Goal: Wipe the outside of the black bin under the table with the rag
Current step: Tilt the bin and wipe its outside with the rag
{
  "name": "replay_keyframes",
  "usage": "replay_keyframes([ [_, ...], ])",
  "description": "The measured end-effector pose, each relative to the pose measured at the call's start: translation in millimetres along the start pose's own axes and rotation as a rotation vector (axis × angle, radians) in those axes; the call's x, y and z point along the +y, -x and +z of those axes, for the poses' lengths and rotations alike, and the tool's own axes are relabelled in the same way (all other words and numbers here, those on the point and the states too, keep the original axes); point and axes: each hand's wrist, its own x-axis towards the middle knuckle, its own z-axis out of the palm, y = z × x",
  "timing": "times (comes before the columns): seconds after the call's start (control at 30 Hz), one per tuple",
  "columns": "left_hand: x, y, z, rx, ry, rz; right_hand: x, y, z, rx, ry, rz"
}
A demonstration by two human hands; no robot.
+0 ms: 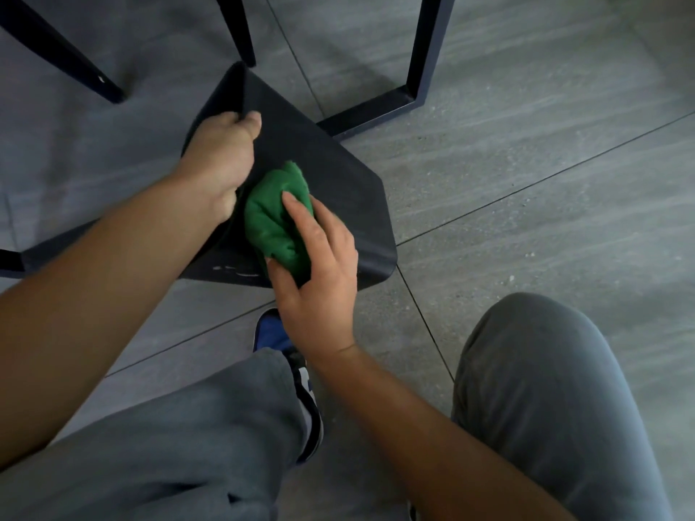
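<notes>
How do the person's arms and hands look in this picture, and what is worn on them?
Both forearms are bare, with no sleeves visible. The left hand and the right hand wear no gloves, and no rings, watch or bracelet can be seen. The fingernails are short. Lower down, grey sweatpants and a blue-and-white sneaker show.

Rag [276, 225] on bin's [338, 174] side

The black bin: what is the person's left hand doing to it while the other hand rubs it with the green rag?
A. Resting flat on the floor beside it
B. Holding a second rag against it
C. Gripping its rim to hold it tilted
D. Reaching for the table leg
C: the left hand curls over the rim of the bin, tipping it, while the right hand presses the rag on its side.
</notes>
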Motion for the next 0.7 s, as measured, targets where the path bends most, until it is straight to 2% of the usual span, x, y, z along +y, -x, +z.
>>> replay_keyframes([
  [0.07, 7, 3, -1, -0.150, 0.245, -0.149, 2, -10, -2, 0.022, 0.022, -0.002],
  [0.13, 11, 11, -7, -0.284, 0.312, -0.158, 7, -28, -4, 0.050, 0.048, 0.012],
  [0.2, 11, 17, -14, -0.387, 0.179, 0.001, 12, -52, -6, 0.070, 0.054, 0.040],
  [0.3, 6, 27, -30, -0.425, -0.115, 0.337, 20, -84, -8, 0.102, 0.051, 0.066],
  [0.43, -28, 24, -31, -0.337, -0.365, 0.527, 35, -104, -9, 0.060, 0.016, 0.122],
  [0.57, -43, 25, -23, -0.217, -0.371, 0.579, 35, -110, -7, 0.044, 0.018, 0.130],
  [0.7, -30, 26, -24, -0.135, -0.237, 0.628, 28, -119, -20, 0.050, -0.062, 0.157],
])
